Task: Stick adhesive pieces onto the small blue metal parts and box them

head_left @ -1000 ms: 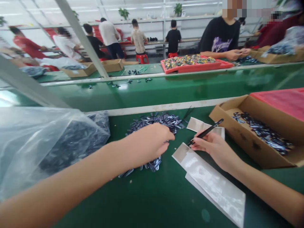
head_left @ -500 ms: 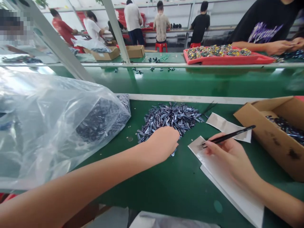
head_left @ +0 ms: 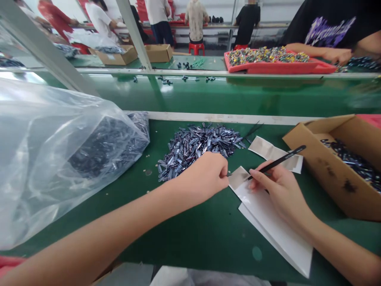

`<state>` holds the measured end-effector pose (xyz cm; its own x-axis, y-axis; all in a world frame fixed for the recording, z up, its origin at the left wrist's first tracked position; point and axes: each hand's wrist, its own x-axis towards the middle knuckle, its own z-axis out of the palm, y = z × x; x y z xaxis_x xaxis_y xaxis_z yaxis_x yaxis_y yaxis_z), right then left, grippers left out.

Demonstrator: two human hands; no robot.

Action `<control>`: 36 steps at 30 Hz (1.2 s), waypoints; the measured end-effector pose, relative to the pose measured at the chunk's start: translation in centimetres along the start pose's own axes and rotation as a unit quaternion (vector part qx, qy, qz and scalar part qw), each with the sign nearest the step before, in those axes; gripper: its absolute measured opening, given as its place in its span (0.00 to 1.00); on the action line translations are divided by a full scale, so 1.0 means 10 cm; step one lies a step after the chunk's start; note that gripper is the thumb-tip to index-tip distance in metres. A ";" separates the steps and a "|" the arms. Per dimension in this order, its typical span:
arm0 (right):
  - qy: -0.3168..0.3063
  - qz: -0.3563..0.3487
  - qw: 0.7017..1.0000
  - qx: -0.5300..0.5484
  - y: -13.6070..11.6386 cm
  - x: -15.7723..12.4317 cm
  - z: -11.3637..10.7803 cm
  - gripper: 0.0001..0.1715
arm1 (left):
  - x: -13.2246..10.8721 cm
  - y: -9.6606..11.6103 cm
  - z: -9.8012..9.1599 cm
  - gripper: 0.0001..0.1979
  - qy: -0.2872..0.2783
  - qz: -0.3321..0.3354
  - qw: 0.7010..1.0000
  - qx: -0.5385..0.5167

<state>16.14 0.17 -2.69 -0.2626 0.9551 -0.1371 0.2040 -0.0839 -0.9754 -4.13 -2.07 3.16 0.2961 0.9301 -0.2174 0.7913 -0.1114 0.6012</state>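
Observation:
Black tweezers [head_left: 281, 159] are pinched in my right hand [head_left: 278, 188], tips pointing down-left over the upper end of a white paper sheet [head_left: 276, 222]. That hand rests on the sheet. My left hand [head_left: 210, 174] is closed in front of a pile of small dark, shiny, narrow pieces [head_left: 196, 145]. Its fingertips face the sheet's top corner, and whatever they hold is hidden. A smaller creased paper strip [head_left: 269, 150] lies beyond the tweezers.
A clear plastic bag [head_left: 101, 147] of similar dark pieces fills the left side. A cardboard box [head_left: 333, 167] of dark pieces stands at right. Across the green conveyor are a red tray [head_left: 282, 67] of colourful bits and a co-worker in black [head_left: 324, 28].
My left hand has drawn away from the pile, toward the paper near my right hand. The tweezers stay in my right hand. The view has shifted slightly.

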 end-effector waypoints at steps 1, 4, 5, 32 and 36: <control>0.001 0.002 1.000 -0.004 -0.01 0.00 0.01 0.13 | 0.01 0.01 0.06 0.05 -0.005 -0.009 0.998 -0.063; 0.008 0.012 1.000 -0.025 -0.04 -0.01 0.02 0.13 | 0.03 0.00 0.30 0.08 -0.020 -0.052 0.971 -0.234; 0.013 0.013 0.999 -0.033 -0.05 -0.01 0.02 0.13 | 0.04 -0.01 0.37 0.10 -0.024 -0.065 0.959 -0.274; 0.024 -0.040 0.993 -0.109 -0.18 -0.05 0.12 0.09 | 0.04 -0.02 0.45 0.08 -0.051 -0.107 0.909 -0.399; 0.029 -0.043 0.993 -0.105 -0.16 -0.05 0.13 0.08 | 0.04 0.01 0.42 0.09 -0.055 -0.126 0.901 -0.412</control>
<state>14.68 -0.53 -1.32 -0.2348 0.9713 -0.0381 0.3775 0.0550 -0.9244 -1.70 -3.13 -0.07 0.2494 0.8442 -0.4744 0.1880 0.4384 0.8789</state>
